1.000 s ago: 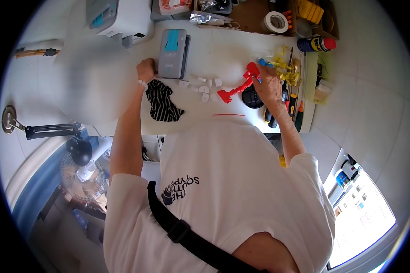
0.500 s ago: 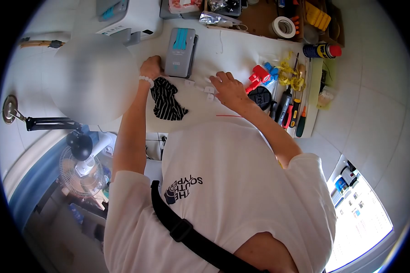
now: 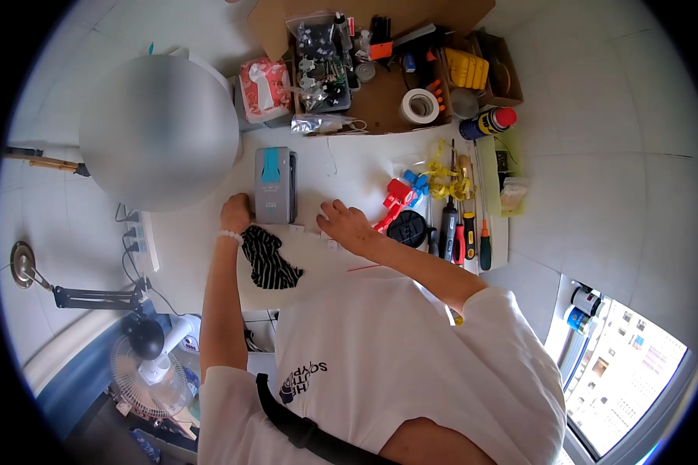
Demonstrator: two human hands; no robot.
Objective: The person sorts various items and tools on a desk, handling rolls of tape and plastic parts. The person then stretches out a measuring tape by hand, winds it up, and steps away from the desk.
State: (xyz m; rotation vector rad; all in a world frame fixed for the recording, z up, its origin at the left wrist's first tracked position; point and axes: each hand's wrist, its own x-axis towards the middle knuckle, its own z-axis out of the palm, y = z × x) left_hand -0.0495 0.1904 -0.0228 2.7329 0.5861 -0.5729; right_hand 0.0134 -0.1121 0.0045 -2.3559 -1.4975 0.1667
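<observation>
A: Left hand?

B: At the near left corner of the grey case, fingers bent downward, pale bead bracelet at the wrist. Grip: cannot tell whether it is closed on anything; contact with the case is unclear too.

A: Right hand?

B: Low over the surface, right of the case and well apart from it. Fingers partly curled beside the small white pieces. Grip: the undersides of the fingers are hidden, so I cannot tell whether a piece is held.

A: Position of the pieces?

B: At least one lies at the near edge of the right hand, another just beside the near right corner of the case. Full count not readable under the hand.

A: Near side, left?

B: Black-and-white striped cloth, crumpled, near the left wrist. A thin red strip lies nearer than the right hand.

A: Right side?

B: Red plastic part next to a blue part; black round lid nearer. Farther right, yellow ribbon and a row of hand tools.

A: Far side?

B: Open cardboard box with a white tape roll inside; tissue pack on its left, tilted spray can toward the right
</observation>
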